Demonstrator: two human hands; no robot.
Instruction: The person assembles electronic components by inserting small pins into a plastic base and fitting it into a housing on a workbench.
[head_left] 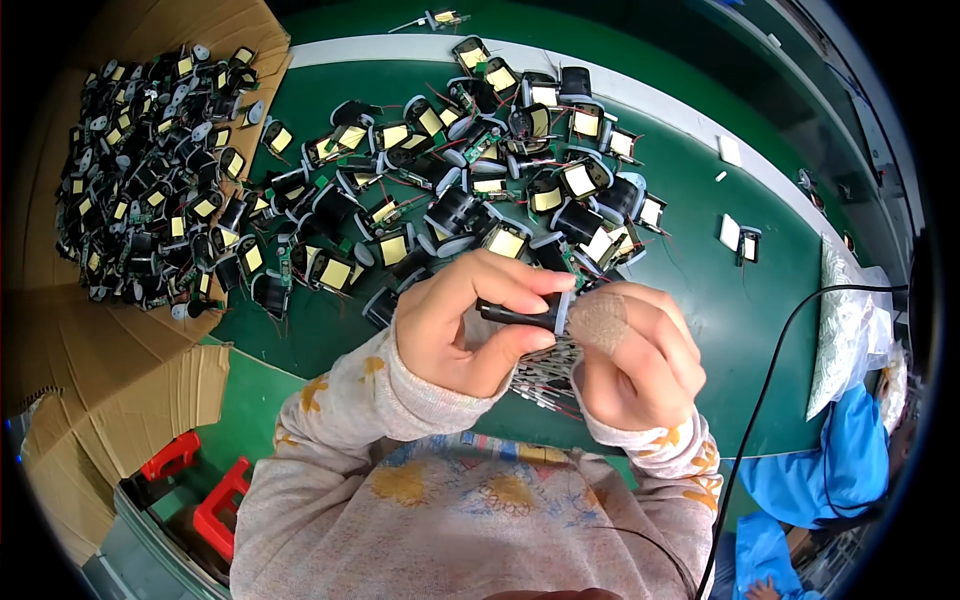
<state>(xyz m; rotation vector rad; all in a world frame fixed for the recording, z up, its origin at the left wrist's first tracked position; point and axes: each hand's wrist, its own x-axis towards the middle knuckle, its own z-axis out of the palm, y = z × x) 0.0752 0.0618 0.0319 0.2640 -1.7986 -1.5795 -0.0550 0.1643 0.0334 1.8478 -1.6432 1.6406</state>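
In the head view, the person's left hand (pixel 450 325) pinches a black casing (pixel 520 316) between thumb and fingers, holding it above the near middle of the green surface (pixel 720 330), its grey rim turned to the right. The right hand (pixel 640 350), with a tan wrap (pixel 600 322) on one finger, has its fingers bent in at that rim; its tips are hidden, so whether it grips anything cannot be told. Below the hands lies a bunch of thin wired pieces (pixel 545 378). Beyond them spreads a loose heap of similar casings (pixel 455 210), many bearing pale yellow patches, and on the left a cardboard box (pixel 262 40) holds a dense pile of more. To the right, a white block (pixel 730 231) sits just beside a lone casing (pixel 748 246), with a clear plastic bag (pixel 838 340) farther right.
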